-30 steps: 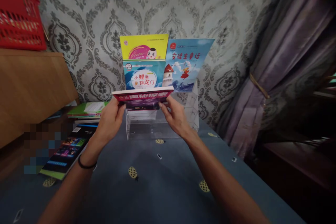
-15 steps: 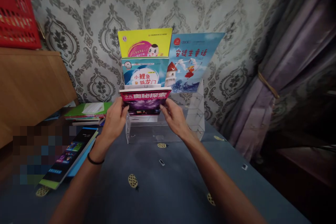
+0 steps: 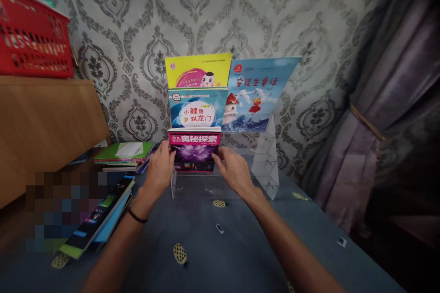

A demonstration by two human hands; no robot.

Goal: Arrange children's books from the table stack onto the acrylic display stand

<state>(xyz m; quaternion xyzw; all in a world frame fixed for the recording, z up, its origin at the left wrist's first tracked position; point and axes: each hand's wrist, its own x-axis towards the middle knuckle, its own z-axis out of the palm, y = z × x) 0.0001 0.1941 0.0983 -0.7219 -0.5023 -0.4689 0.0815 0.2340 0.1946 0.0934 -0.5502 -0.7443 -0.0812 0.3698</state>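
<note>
Between my two hands a book with a pink and purple cover (image 3: pixel 194 152) stands nearly upright in a lower tier of a clear stepped rack (image 3: pixel 266 158). My left hand (image 3: pixel 161 165) pinches its left edge, and my right hand (image 3: pixel 233 167) is closed at its right edge. Behind it in the rack rise a blue-and-white book (image 3: pixel 197 107) and, higher up, a yellow book (image 3: pixel 199 71). On the right side of the top tier leans a wide blue book (image 3: pixel 257 91).
On the left lie a stack of books with a green cover on top (image 3: pixel 120 152) and a dark book (image 3: pixel 103 217) over a blue one. A red basket (image 3: pixel 37 36) sits on a wooden cabinet (image 3: pixel 51 123). A tied curtain (image 3: pixel 357 160) hangs at right, beside the blue-covered table (image 3: pixel 247 252).
My hands have lowered the pink and purple book into the rack, and its cover now stands more upright. The whole view has shifted slightly, so things appear lower and further right.
</note>
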